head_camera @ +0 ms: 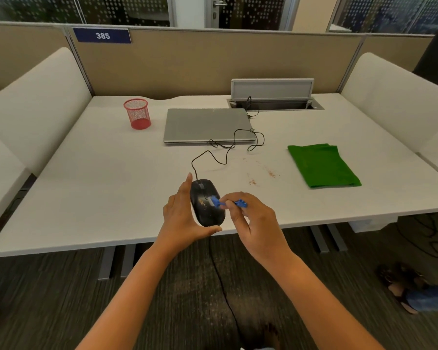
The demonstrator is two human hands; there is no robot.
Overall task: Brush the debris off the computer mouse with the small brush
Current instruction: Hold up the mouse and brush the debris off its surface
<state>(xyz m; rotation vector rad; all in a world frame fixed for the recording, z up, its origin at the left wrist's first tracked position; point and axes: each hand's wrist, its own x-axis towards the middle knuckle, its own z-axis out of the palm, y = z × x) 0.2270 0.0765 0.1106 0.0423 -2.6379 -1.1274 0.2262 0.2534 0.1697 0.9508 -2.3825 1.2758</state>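
Left hand (181,213) cradles the black mouse (206,203) near the desk's (99,178) front edge, thumb curled under its back end and fingers straight along its 9 o'clock side. Right hand (253,218) pinches the small blue brush (225,202), bristles touching the mouse's 3 o'clock side. Brownish crumbs (202,202) sit just at 9 o'clock from the bristles.

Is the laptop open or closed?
Closed. The laptop lies flat on the table, its grey lid down, with no screen or keys showing.

Black debris-flecked mouse (207,203), blue brush (221,202) touching
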